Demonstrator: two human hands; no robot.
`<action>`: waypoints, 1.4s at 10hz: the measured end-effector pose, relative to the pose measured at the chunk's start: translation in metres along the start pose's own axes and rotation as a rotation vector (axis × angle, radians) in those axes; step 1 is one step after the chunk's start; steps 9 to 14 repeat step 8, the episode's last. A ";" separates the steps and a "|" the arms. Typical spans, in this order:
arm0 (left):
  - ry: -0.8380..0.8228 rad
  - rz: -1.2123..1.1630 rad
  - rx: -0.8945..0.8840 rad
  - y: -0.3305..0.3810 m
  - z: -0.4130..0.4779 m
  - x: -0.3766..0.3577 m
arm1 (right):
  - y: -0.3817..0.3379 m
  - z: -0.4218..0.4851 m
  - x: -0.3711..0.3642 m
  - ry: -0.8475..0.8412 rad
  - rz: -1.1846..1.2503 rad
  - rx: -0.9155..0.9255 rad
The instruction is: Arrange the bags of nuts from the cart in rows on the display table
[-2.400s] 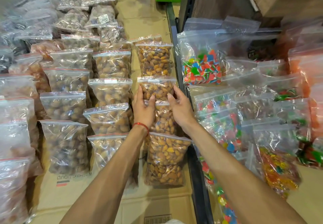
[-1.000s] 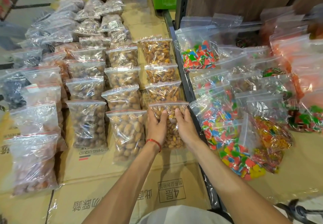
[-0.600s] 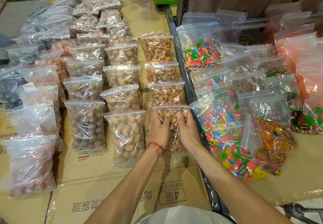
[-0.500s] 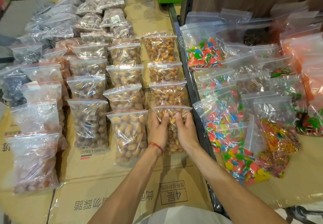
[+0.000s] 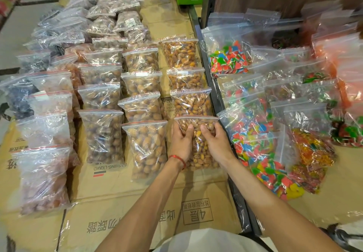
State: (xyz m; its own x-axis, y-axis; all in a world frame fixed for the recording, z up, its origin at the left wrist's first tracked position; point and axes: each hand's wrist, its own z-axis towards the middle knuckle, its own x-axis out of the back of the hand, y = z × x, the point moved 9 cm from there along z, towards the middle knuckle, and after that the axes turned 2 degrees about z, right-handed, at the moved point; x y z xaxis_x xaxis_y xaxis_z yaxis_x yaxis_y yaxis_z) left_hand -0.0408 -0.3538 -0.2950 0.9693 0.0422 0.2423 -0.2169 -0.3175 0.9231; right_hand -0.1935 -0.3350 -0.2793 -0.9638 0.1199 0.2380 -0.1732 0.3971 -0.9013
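Now both hands sit on the nearest bag (image 5: 198, 153) of the right-hand nut column, where a couple of seconds ago they were working the third bag (image 5: 191, 102), one place further back. Over the last second they hardly shift along the column; what changes is the fingers, which lay flatter on the plastic and now curl in. The left hand (image 5: 181, 143), with a red cord at the wrist, and the right hand (image 5: 215, 143) each dig curled fingertips into the upper part of the bag just under its seal, pinching plastic and nuts from either side with a strip of the bag showing between them. The bag lies flat on the cardboard (image 5: 110, 175) that covers the table, its top edge overlapping the foot of the third bag, its right side close to the black rail (image 5: 216, 98) that divides the nuts from the candy bags (image 5: 228, 59). Its seal sits roughly level with that of the neighbour bag (image 5: 148, 149) in the next column, so the row across looks about even. I judge this to be the settling of the last bag in this column, spreading the nuts and squaring it up, not a fresh placement. If so, this column of four is close to done and the next bag would have to come from the cart, which I cannot make out in this view.
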 end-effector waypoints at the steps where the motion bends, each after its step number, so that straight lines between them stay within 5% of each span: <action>1: 0.008 0.028 -0.038 0.004 -0.002 0.003 | -0.001 -0.003 0.010 0.073 0.004 0.029; 4: -0.003 0.214 -0.113 0.023 -0.031 0.017 | -0.028 -0.040 0.023 0.058 -0.281 0.099; 8: 0.056 0.841 -0.469 0.088 -0.095 0.043 | -0.102 -0.089 0.046 0.025 -0.876 0.613; 14: 0.056 0.841 -0.469 0.088 -0.095 0.043 | -0.102 -0.089 0.046 0.025 -0.876 0.613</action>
